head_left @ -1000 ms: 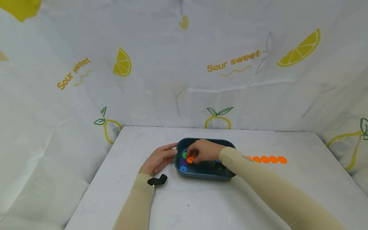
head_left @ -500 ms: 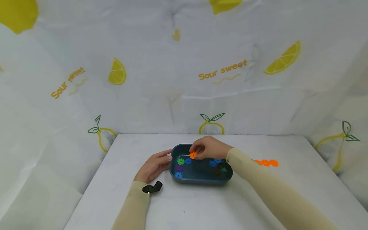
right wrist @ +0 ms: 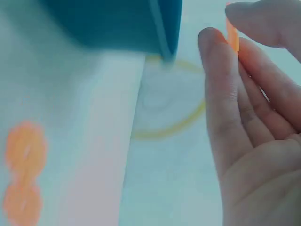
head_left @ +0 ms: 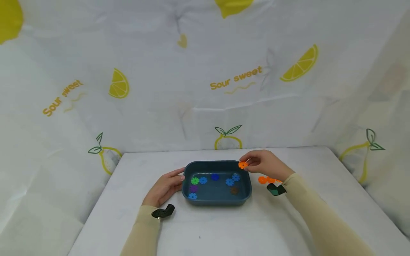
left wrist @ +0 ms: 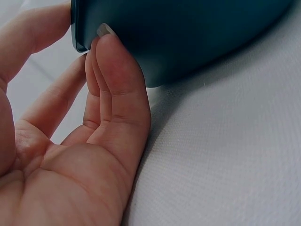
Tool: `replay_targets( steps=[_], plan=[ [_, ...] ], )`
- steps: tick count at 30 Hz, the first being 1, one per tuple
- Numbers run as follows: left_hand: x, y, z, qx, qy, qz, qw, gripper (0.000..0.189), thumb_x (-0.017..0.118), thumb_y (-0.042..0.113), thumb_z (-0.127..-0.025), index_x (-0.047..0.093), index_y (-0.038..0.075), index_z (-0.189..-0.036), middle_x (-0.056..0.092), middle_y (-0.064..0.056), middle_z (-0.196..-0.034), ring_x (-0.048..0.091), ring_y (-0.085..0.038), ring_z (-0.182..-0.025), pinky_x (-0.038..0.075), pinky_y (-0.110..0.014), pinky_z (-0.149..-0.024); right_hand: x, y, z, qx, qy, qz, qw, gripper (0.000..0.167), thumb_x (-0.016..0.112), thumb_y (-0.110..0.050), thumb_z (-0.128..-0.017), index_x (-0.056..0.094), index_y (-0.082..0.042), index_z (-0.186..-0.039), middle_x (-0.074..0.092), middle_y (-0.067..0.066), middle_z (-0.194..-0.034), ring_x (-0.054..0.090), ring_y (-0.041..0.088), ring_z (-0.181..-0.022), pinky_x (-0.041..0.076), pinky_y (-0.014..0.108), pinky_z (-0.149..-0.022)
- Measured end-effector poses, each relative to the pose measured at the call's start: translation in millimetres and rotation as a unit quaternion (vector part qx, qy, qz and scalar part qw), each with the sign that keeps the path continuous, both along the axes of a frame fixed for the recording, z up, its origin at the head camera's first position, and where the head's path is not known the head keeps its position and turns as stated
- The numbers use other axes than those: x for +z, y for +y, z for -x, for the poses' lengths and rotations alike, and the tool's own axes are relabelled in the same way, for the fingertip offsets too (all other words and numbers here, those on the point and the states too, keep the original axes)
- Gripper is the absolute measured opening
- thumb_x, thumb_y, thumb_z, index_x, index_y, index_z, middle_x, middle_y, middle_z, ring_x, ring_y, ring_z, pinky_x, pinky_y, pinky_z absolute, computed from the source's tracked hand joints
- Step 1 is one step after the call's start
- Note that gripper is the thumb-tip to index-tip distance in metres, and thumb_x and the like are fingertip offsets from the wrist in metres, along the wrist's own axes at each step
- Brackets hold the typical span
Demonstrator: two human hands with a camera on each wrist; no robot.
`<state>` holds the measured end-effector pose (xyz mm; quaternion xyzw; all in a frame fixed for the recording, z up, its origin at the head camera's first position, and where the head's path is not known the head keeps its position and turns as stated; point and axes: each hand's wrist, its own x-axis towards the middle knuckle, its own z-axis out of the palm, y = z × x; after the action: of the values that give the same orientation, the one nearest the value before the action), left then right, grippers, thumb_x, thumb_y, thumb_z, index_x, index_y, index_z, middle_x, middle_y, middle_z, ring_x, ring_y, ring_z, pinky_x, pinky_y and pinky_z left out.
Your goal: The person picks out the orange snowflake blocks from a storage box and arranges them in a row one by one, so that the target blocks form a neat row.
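In the head view a dark teal tray (head_left: 217, 203) stands on the table. Flower-shaped plastic discs lie inside it: a green one (head_left: 195, 181), a purple one (head_left: 193, 188), a brown one (head_left: 235, 191) and several blue ones (head_left: 215, 176). My left hand (head_left: 164, 188) touches the tray's left end with relaxed fingers; the left wrist view shows the fingertips (left wrist: 117, 66) against the outer wall. Just over the tray's back right corner, my right hand (head_left: 266, 164) pinches an orange flower disc (head_left: 242, 165) between thumb and fingers. The right wrist view shows that disc edge-on (right wrist: 232, 35).
Right of the tray, a row of orange flower discs (head_left: 262, 180) lies on the white table (head_left: 224, 231), partly hidden by the right wrist. A white cloth with lemon prints (head_left: 153, 117) hangs behind the table.
My right hand has carried the orange disc from over the tray's left part to its back right corner, uncovering the discs inside. The left hand stays at the tray. The head view has shifted.
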<state>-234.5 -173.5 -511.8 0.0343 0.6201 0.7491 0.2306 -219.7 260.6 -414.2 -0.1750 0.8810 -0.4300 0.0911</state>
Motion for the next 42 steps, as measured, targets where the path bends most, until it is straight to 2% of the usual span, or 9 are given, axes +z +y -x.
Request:
replay_targets(
  steps=[5, 10, 17, 22, 26, 31, 34, 39, 42],
  plan=[
    [-1.4, -2.4, 0.6, -0.002, 0.000, 0.003, 1.0000, 0.062, 0.074, 0.020, -0.104, 0.052, 0.012, -0.161, 0.066, -0.013, -0.151, 0.068, -0.018, -0.129, 0.059, -0.032, -0.107, -9.6, 39, -15.1, -0.070, 0.009, -0.024, 0.9972, 0.029, 0.081, -0.028, -0.098, 0.077, -0.021, -0.126, 0.078, 0.002, -0.123, 0.073, 0.019, -0.109, 0.062, 0.025, -0.087],
    [-3.0, -4.2, -0.9, 0.001, -0.003, 0.000, 1.0000, 0.061, 0.071, 0.019, -0.106, 0.050, 0.013, -0.162, 0.068, -0.012, -0.148, 0.069, -0.018, -0.127, 0.059, -0.030, -0.107, -18.9, 74, -31.7, -0.120, 0.021, -0.039, 0.9918, 0.035, 0.080, -0.037, -0.099, 0.076, -0.023, -0.131, 0.076, 0.004, -0.131, 0.073, 0.020, -0.114, 0.060, 0.024, -0.088],
    [-3.4, -6.2, -1.4, 0.011, -0.006, -0.006, 0.9999, 0.060, 0.072, 0.018, -0.105, 0.051, 0.013, -0.162, 0.071, -0.010, -0.145, 0.069, -0.018, -0.127, 0.059, -0.031, -0.106, -25.6, 110, -46.4, -0.165, 0.028, -0.058, 0.9842, 0.040, 0.077, -0.044, -0.101, 0.073, -0.025, -0.136, 0.078, 0.003, -0.131, 0.068, -0.008, -0.105, 0.057, 0.022, -0.088],
    [-2.7, -7.4, 0.0, 0.009, -0.005, -0.011, 0.9999, 0.060, 0.069, 0.017, -0.107, 0.049, 0.012, -0.163, 0.070, -0.010, -0.146, 0.069, -0.018, -0.127, 0.059, -0.032, -0.107, -30.1, 124, -47.7, -0.173, 0.035, -0.066, 0.9821, 0.041, 0.075, -0.042, -0.103, 0.072, -0.022, -0.139, 0.078, 0.006, -0.132, 0.065, -0.012, -0.103, 0.055, 0.020, -0.088],
    [-1.7, -8.6, -0.6, 0.019, -0.007, -0.007, 0.9998, 0.060, 0.070, 0.017, -0.106, 0.049, 0.012, -0.162, 0.069, -0.008, -0.149, 0.069, -0.016, -0.127, 0.059, -0.031, -0.106, -34.5, 130, -45.7, -0.173, 0.037, -0.067, 0.9820, 0.042, 0.074, -0.039, -0.104, 0.072, -0.019, -0.140, 0.076, 0.010, -0.134, 0.069, -0.002, -0.107, 0.056, 0.024, -0.088],
    [-2.1, -6.8, -0.6, 0.021, -0.010, -0.002, 0.9997, 0.060, 0.071, 0.017, -0.106, 0.050, 0.012, -0.162, 0.067, -0.007, -0.151, 0.069, -0.017, -0.128, 0.059, -0.031, -0.107, -40.3, 140, -50.0, -0.193, 0.046, -0.092, 0.9757, 0.043, 0.076, -0.039, -0.103, 0.072, -0.017, -0.139, 0.077, 0.013, -0.133, 0.073, 0.023, -0.113, 0.056, 0.030, -0.088],
    [-3.0, -4.7, -0.5, 0.019, -0.016, -0.004, 0.9997, 0.060, 0.071, 0.017, -0.105, 0.051, 0.012, -0.161, 0.067, -0.007, -0.151, 0.069, -0.018, -0.128, 0.059, -0.032, -0.107, -43.7, 148, -53.2, -0.203, 0.052, -0.102, 0.9725, 0.044, 0.077, -0.039, -0.102, 0.073, -0.014, -0.138, 0.077, 0.015, -0.132, 0.072, 0.033, -0.115, 0.056, 0.033, -0.088],
    [-2.3, -1.4, -0.9, 0.020, -0.020, -0.004, 0.9996, 0.060, 0.071, 0.017, -0.105, 0.051, 0.012, -0.161, 0.070, -0.007, -0.147, 0.070, -0.017, -0.126, 0.060, -0.031, -0.105, -50.2, 162, -58.9, -0.217, 0.051, -0.117, 0.9678, 0.043, 0.076, -0.037, -0.102, 0.073, -0.012, -0.137, 0.075, 0.018, -0.134, 0.070, 0.038, -0.117, 0.054, 0.033, -0.088],
    [-1.7, 0.3, 0.1, 0.009, -0.015, -0.001, 0.9999, 0.061, 0.070, 0.017, -0.106, 0.049, 0.012, -0.163, 0.070, -0.007, -0.146, 0.070, -0.016, -0.126, 0.059, -0.031, -0.106, -53.5, 168, -62.1, -0.226, 0.044, -0.124, 0.9651, 0.041, 0.077, -0.032, -0.102, 0.073, -0.011, -0.137, 0.075, 0.020, -0.134, 0.069, 0.039, -0.119, 0.054, 0.038, -0.090]
  ],
)
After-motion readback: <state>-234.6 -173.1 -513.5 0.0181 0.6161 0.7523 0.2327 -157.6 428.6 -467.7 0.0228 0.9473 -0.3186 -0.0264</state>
